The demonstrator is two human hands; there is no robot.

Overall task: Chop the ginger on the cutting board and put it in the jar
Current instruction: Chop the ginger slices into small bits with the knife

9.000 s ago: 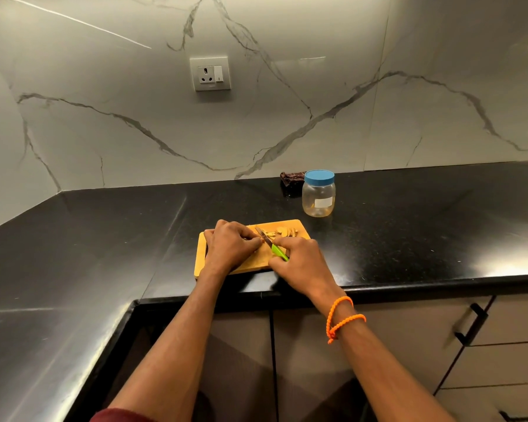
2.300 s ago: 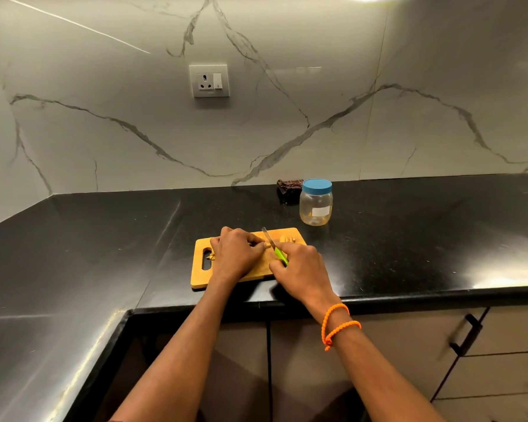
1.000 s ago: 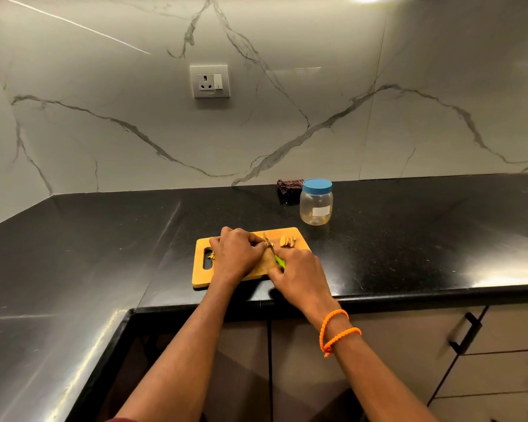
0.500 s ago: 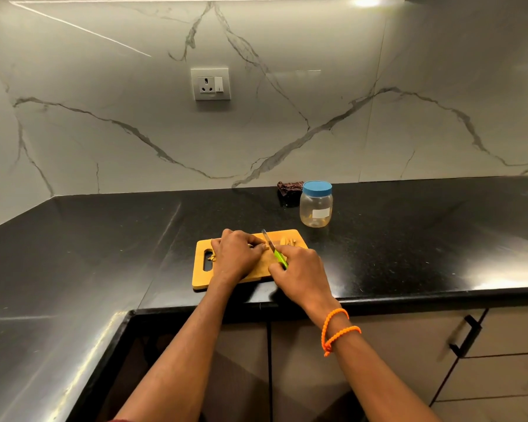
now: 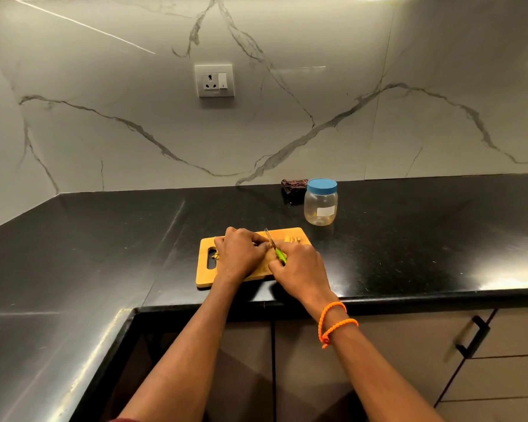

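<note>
The left hand lies knuckles-up on the wooden cutting board, fingers curled down over something hidden beneath them. Just right of it, the right hand grips a knife by its green handle, the blade slanting up and away between the two hands, its edge close beside the left fingertips. Beyond the right hand's knuckles sits a small heap of cut ginger pieces at the board's far corner. Farther beyond that hand stands a clear jar with its blue lid on, a dark cloth just left of it. An orange cord bracelet circles the right wrist
</note>
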